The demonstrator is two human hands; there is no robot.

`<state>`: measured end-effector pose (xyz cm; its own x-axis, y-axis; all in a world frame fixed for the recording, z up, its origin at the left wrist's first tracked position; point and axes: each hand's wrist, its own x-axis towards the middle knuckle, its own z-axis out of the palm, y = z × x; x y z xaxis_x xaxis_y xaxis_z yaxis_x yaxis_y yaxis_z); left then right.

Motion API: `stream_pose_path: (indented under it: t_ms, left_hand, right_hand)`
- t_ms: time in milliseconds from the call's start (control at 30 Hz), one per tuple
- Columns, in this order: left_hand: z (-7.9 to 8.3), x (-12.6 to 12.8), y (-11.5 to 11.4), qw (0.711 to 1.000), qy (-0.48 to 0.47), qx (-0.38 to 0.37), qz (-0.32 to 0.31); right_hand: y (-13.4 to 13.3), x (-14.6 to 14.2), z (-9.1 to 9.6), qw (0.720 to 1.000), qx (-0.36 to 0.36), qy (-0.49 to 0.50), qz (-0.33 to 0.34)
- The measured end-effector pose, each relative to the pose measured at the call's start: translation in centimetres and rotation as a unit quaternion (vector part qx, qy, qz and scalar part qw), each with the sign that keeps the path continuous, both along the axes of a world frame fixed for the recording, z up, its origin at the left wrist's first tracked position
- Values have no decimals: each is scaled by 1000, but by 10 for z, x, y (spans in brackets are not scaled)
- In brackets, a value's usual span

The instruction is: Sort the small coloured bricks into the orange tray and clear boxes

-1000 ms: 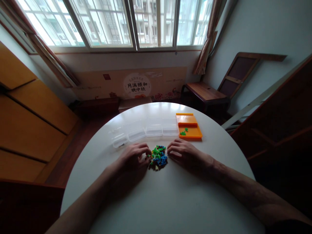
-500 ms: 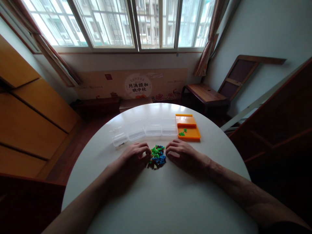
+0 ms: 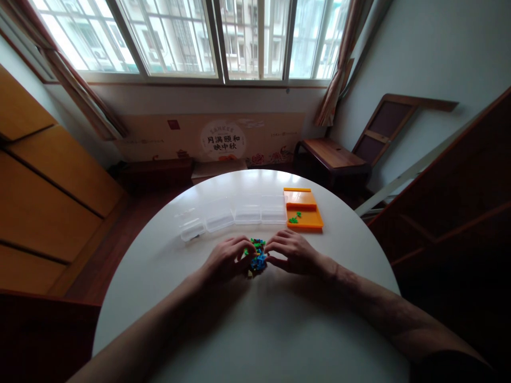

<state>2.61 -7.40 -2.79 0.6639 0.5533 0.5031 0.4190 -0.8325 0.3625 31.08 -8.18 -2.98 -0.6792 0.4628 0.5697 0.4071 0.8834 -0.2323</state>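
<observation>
A small heap of green, blue and dark little pieces (image 3: 257,256) lies on the round white table (image 3: 255,330). My left hand (image 3: 227,259) rests at the heap's left side and my right hand (image 3: 290,251) at its right side. Both have their fingers curled loosely inward, with the fingertips pressing against the heap. Neither hand lifts a piece that I can make out. Beyond the heap, an orange tray (image 3: 305,217) holds a few green pieces (image 3: 294,218).
A row of clear plastic boxes (image 3: 233,215) stands behind the heap, left of the orange tray. A wooden bench (image 3: 331,154) and a folded frame are past the table's far right edge. Wooden cabinets line the left wall, with windows ahead.
Both hands have closed in toward each other, squeezing the heap into a tighter, smaller cluster between the fingertips. The view has shifted slightly.
</observation>
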Motion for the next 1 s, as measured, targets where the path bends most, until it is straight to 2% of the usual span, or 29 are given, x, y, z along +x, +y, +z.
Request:
stream_pose_path:
  t_ms: [133, 367, 533, 667, 733, 833, 1000]
  left_hand:
    - [-4, 6, 0, 1000, 7, 4, -8]
    - [1, 13, -2, 1000, 4, 17, -1]
    - [6, 12, -3, 1000, -14, 22, 3]
    - [9, -4, 2, 999, -31, -4, 32]
    - [10, -13, 6, 999, -30, -19, 39]
    - [10, -24, 11, 998, -16, -32, 53]
    - [11, -30, 11, 996, 11, -48, 77]
  right_hand:
    - [1, -2, 1, 999, 33, -9, 7]
    - [4, -6, 2, 998, 59, -1, 17]
    - [6, -3, 2, 998, 53, 13, -9]
    - [15, 19, 6, 992, 34, 57, -110]
    - [23, 36, 7, 979, 24, 92, -181]
    - [36, 60, 3, 959, 2, 94, -266]
    - [49, 76, -11, 939, -27, 77, -334]
